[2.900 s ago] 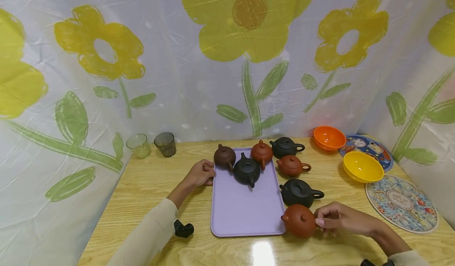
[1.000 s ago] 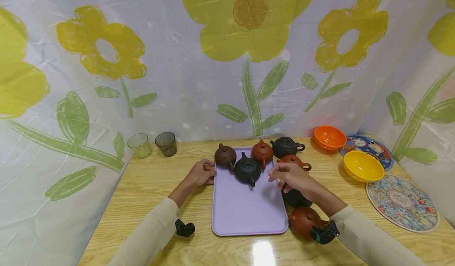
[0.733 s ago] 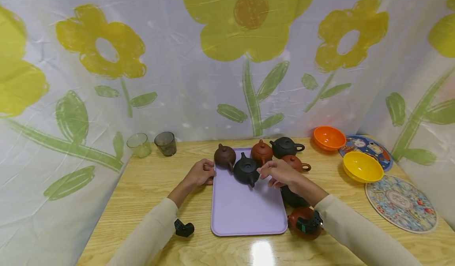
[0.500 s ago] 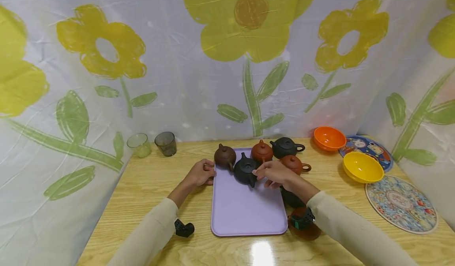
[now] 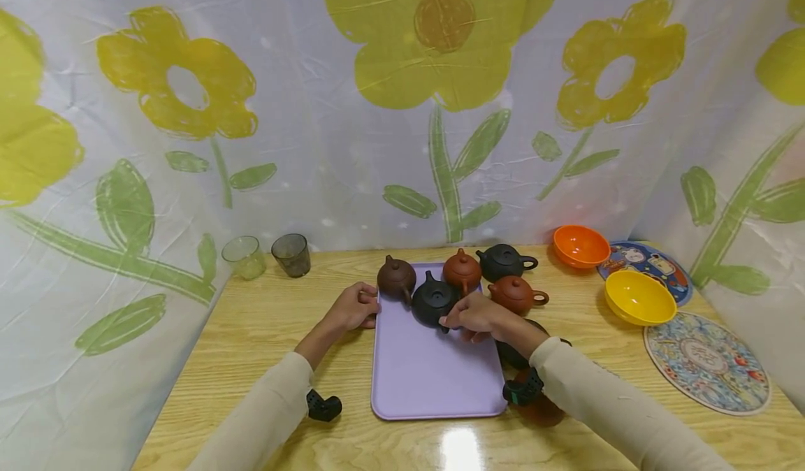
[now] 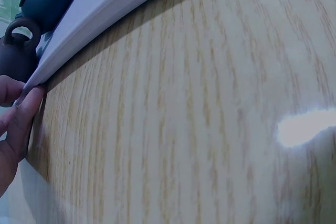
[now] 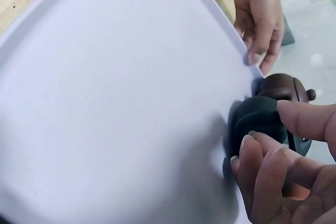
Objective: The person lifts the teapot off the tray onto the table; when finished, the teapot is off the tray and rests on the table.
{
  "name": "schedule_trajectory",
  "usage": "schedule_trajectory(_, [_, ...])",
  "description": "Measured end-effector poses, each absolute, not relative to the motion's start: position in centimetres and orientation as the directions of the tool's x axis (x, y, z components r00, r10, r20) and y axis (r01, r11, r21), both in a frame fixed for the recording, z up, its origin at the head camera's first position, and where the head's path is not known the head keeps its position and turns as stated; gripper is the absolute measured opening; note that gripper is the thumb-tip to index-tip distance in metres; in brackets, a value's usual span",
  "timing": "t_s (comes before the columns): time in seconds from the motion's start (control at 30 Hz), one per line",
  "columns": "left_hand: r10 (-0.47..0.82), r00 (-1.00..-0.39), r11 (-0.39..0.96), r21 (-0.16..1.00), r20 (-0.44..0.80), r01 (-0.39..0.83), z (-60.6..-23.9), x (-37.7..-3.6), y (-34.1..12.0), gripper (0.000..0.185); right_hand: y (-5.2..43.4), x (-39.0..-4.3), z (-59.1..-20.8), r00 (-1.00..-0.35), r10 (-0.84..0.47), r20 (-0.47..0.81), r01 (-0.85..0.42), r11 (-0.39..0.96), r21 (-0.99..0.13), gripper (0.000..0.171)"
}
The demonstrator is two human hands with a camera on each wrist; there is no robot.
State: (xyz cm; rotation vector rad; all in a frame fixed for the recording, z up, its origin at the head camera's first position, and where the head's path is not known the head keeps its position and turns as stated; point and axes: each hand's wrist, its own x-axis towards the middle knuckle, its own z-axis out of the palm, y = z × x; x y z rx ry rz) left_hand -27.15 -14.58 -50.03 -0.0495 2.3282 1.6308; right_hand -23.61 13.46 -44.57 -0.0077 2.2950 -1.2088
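A black teapot stands on the lilac tray, its handle toward the front. My right hand pinches that handle between thumb and forefinger; in the right wrist view the other fingers curl beside it. At the tray's left rim, my left hand grips the edge, thumb and fingers on either side in the left wrist view. A dark brown teapot and a reddish-brown teapot sit at the tray's far corners.
Right of the tray are two black teapots and two reddish-brown teapots, the front ones partly behind my right arm. Orange bowl, yellow bowl and round mats lie farther right. Two glasses stand back left.
My right hand has let go of the front reddish-brown teapot's handle and moved left and away over the tray to the black teapot's handle. My left hand keeps its place on the rim.
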Motion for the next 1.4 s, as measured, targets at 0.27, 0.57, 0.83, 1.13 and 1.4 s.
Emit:
schedule_trajectory(0.27, [0.129, -0.955, 0.352, 0.913, -0.267, -0.208, -50.1, -27.2, -14.5, 0.035, 12.9, -23.3, -44.7, -0.843, -0.264, -0.468, 0.254, 0.572, -0.78, 0.022])
schedule_trajectory(0.57, [0.144, -0.956, 0.343, 0.919, -0.256, -0.195, -50.2, -27.2, -14.7, 0.034, 12.3, -22.8, -44.8, -0.837, -0.214, -0.503, 0.316, 0.562, -0.765, 0.032])
schedule_trajectory(0.83, [0.143, -0.955, 0.352, 0.915, -0.26, -0.196, -50.3, -27.2, -14.8, 0.034, 12.8, -22.9, -44.7, -0.853, -0.196, -0.483, 0.311, 0.552, -0.773, 0.048])
schedule_trajectory(1.13, [0.133, -0.956, 0.355, 0.913, -0.26, -0.199, -50.0, -27.1, -14.7, 0.033, 14.5, -22.8, -44.0, -0.854, -0.235, -0.465, 0.291, 0.526, -0.799, 0.036])
schedule_trajectory(1.4, [0.151, -0.956, 0.361, 0.914, -0.252, -0.185, -50.3, -27.3, -14.8, 0.034, 16.6, -22.0, -42.8, -0.834, -0.352, -0.425, 0.225, 0.487, -0.844, 0.034])
